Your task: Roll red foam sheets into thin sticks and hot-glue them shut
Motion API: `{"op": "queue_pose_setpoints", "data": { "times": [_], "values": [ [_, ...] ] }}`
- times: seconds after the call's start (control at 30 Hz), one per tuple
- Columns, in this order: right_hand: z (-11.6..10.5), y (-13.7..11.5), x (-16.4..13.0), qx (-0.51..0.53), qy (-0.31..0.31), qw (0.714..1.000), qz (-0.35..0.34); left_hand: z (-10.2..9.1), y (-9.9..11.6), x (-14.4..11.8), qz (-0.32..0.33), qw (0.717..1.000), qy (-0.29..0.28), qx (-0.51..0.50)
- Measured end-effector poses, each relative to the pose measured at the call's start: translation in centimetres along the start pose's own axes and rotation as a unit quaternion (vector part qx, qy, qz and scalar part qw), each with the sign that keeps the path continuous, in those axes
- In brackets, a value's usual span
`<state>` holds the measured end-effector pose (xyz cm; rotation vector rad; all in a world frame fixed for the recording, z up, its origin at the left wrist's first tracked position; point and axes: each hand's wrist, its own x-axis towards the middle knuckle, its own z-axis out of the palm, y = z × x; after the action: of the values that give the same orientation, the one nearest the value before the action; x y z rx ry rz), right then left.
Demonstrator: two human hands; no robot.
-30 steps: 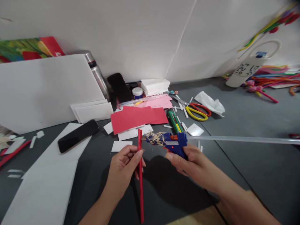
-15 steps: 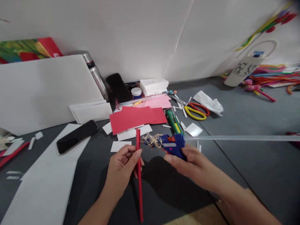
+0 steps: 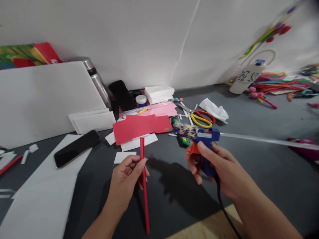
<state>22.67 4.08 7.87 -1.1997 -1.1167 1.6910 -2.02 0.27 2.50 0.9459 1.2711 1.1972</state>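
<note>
And here's the red strip (image 3: 144,186), already formed into a narrow length, folded or rolled along most of its run, with its upper end looking slightly parted. Is the seam bonded? No telling; no glue shows clearly on it. My read is partway along: the shaping looks largely done on this piece, while the closing of that top end may be left. Beyond it, at about twelve o'clock from the left hand (image 3: 128,172), the red sheets (image 3: 139,126) lie flat and unrolled.

To the hands, then! The left is closed in a pinch, thumb and fingers gripping the strip in its upper half. The top end pokes out at one o'clock from that hand; the long tail drops between five and six, over the dark worktop (image 3: 169,212).

Over at three o'clock from the left, the right hand (image 3: 214,162) is wrapped around the handle of a blue glue gun (image 3: 208,135), fingers by the orange trigger; whether it's squeezed, I can't say. Its nozzle points to nine o'clock, well apart from the strip, which sits around eight o'clock from the gun. A clear glue stick (image 3: 256,138) juts out at three, and the black cord (image 3: 221,202) trails towards five.
</note>
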Motion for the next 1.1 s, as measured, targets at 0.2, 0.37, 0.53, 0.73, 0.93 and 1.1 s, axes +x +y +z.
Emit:
{"op": "queue_pose_setpoints", "data": {
  "times": [0.2,0.37,0.53,0.73,0.93,1.1],
  "values": [
    [-3.8,0.6,-1.4,0.112,0.176,0.971,0.114,0.4,0.6,-0.4,-0.010,1.000,-0.013,0.006],
    [-5.4,1.1,-1.1,0.091,0.155,0.971,0.159,0.5,0.6,-0.6,-0.021,0.998,-0.053,-0.010],
    [-7.3,0.4,-1.3,-0.147,0.170,0.962,0.154,0.3,0.8,-0.8,-0.057,0.993,-0.076,-0.064],
    [-2.6,-1.9,-2.0,-0.417,0.206,0.872,-0.151,0.0,1.0,-0.8,-0.095,0.963,-0.160,-0.195],
    [6.0,0.3,3.5,0.013,-0.226,0.974,0.026,0.2,0.4,-1.5,-0.096,0.927,-0.237,-0.274],
    [5.8,2.6,4.5,0.152,-0.261,0.952,0.052,0.5,-0.3,-1.6,-0.118,0.908,-0.269,-0.298]
  ]
}}
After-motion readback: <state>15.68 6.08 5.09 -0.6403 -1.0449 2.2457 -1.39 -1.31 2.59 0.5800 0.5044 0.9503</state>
